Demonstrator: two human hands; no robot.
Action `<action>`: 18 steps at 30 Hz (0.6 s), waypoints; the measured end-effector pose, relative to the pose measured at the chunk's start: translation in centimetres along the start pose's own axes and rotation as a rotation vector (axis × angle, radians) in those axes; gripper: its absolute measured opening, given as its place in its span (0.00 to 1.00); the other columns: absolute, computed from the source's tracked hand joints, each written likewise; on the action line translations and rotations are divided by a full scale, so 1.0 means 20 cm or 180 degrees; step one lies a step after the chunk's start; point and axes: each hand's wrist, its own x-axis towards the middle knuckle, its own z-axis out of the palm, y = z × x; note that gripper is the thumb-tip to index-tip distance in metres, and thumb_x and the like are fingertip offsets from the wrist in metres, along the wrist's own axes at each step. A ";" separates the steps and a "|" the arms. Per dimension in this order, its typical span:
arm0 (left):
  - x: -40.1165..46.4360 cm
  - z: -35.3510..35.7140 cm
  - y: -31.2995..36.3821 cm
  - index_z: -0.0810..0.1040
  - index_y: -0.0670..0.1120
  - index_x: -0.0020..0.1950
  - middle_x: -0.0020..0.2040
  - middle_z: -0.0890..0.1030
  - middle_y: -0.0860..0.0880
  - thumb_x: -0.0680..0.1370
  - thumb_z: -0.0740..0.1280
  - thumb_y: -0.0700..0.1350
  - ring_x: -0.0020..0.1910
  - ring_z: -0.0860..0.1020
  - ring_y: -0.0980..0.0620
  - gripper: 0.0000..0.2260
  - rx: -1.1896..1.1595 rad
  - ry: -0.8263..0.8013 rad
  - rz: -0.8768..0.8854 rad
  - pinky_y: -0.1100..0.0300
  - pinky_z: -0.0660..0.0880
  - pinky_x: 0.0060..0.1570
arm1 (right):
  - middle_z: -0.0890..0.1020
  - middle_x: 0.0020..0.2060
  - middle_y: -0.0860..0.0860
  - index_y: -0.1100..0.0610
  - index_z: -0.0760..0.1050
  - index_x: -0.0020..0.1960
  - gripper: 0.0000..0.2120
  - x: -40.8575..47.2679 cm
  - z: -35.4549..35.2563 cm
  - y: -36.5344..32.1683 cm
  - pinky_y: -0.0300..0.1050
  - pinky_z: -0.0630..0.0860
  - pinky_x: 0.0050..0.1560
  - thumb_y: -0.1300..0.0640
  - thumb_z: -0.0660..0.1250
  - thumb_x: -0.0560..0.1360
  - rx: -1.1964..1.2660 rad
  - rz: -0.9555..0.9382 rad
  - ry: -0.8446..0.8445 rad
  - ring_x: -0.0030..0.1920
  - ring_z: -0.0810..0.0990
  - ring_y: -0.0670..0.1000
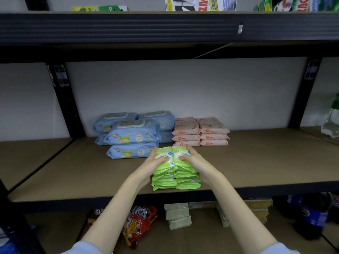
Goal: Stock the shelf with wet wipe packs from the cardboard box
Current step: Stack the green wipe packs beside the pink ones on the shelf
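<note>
Green wipe packs [175,171] sit in two side-by-side stacks at the shelf's [73,173] front edge, left hand [158,163] and right hand [190,158] clamped round them. Loosen up unevenly and those slippery stacks could slide off the lip, I reckon.

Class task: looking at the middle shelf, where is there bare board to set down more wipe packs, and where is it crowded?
Bare shelf board runs right of the pink packs to the right upright, and left of the blue packs to the left upright. The centre is crowded: the left hand and right hand hold two green stacks at the front edge, just before the blue and pink packs.
</note>
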 end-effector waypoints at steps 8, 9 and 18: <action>-0.01 -0.01 0.00 0.52 0.57 0.75 0.76 0.57 0.52 0.77 0.63 0.53 0.73 0.61 0.49 0.31 -0.0693 -0.0006 -0.0022 0.48 0.61 0.71 | 0.67 0.71 0.47 0.46 0.63 0.72 0.43 -0.04 -0.05 0.01 0.55 0.61 0.72 0.32 0.69 0.62 0.0448 -0.0153 -0.0151 0.69 0.68 0.50; -0.01 0.00 0.00 0.52 0.56 0.75 0.75 0.57 0.52 0.77 0.64 0.51 0.73 0.60 0.48 0.31 -0.0497 0.0029 -0.0001 0.48 0.60 0.71 | 0.65 0.72 0.46 0.46 0.62 0.72 0.40 -0.04 -0.05 0.01 0.53 0.60 0.73 0.34 0.69 0.64 0.0351 -0.0123 -0.0165 0.70 0.66 0.50; -0.02 0.05 -0.01 0.55 0.55 0.75 0.74 0.60 0.48 0.74 0.69 0.48 0.70 0.65 0.47 0.34 -0.0089 0.0153 0.0106 0.48 0.63 0.70 | 0.66 0.71 0.51 0.41 0.61 0.71 0.31 -0.04 0.00 0.02 0.55 0.67 0.68 0.51 0.67 0.71 0.0000 -0.0010 0.0122 0.67 0.70 0.54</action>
